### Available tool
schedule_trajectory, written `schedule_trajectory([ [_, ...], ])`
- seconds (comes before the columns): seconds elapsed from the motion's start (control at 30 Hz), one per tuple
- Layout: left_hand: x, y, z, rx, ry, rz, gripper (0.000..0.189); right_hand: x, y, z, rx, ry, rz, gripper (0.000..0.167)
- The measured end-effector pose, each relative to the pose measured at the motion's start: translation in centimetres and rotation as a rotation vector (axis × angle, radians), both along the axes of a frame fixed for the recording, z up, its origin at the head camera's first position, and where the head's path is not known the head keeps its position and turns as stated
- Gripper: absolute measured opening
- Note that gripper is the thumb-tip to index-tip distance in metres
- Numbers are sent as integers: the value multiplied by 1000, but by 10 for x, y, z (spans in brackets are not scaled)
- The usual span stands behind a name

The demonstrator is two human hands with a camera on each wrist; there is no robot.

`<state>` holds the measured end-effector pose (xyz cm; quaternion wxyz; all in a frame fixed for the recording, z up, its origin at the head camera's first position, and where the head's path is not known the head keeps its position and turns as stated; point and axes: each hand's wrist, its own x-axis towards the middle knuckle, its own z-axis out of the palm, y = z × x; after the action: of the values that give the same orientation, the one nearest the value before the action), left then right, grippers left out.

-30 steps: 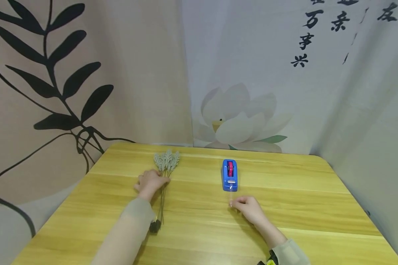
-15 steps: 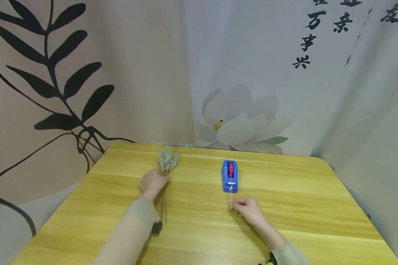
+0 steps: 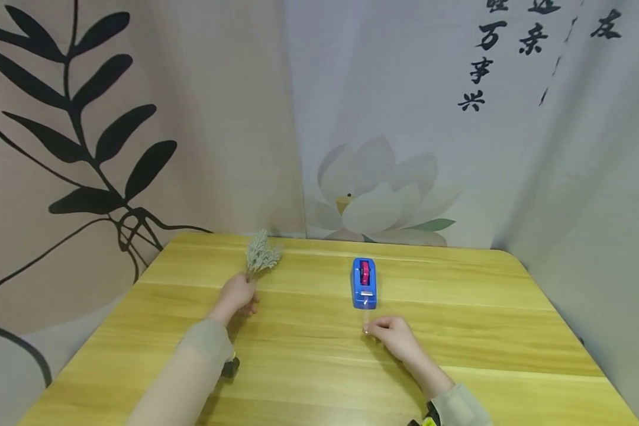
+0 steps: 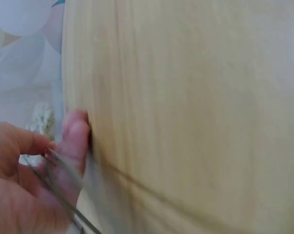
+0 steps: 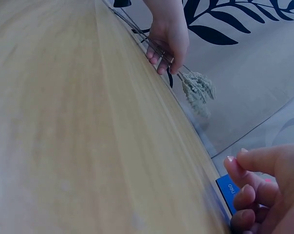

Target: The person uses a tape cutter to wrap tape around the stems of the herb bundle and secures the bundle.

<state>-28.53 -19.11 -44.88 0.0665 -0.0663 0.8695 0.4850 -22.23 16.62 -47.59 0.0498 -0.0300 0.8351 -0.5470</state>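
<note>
My left hand (image 3: 238,294) grips a bunch of dried flowers (image 3: 261,253) by the thin stems, with the pale grey-green heads pointing away at the table's far side. In the left wrist view the stems (image 4: 64,197) run across the palm under the thumb. My right hand (image 3: 396,337) pinches the end of a strip of clear tape (image 3: 365,319) between thumb and forefinger. That strip leads back to a blue tape dispenser (image 3: 364,284) with a pink-red core. In the right wrist view the dispenser (image 5: 227,191) is partly hidden behind the fingers.
Both hands work over a yellow wooden table (image 3: 309,367). Behind its far edge hangs a curtain (image 3: 234,118) printed with dark leaves, a pale lotus and writing. A black wrist device (image 3: 231,367) sits at the left cuff.
My left hand has gathered the flowers, turned over and shifted slightly left with them; the heads now tilt more to the far side. The right hand and dispenser keep nearly the same place.
</note>
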Motion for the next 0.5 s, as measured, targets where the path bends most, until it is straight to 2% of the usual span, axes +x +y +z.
schedule_trajectory([
  [0.07, 0, 0, -2, 112, -65, 4, 49, 0, 1, 0, 3, 8, 3, 16],
  [0.13, 0, -1, -5, 145, -93, -3, 52, -1, 1, 1, -2, 12, 9, 16],
  [0.37, 1, -7, -6, 39, -104, -97, 57, -1, 1, -1, -37, 17, 28, 16],
  [0.43, 1, -7, -4, 43, -118, -96, 57, 0, 1, -1, -38, 20, 26, 17],
  [0.5, 0, -7, -4, 56, -131, -67, 53, 0, 2, -1, -37, 23, 15, 17],
])
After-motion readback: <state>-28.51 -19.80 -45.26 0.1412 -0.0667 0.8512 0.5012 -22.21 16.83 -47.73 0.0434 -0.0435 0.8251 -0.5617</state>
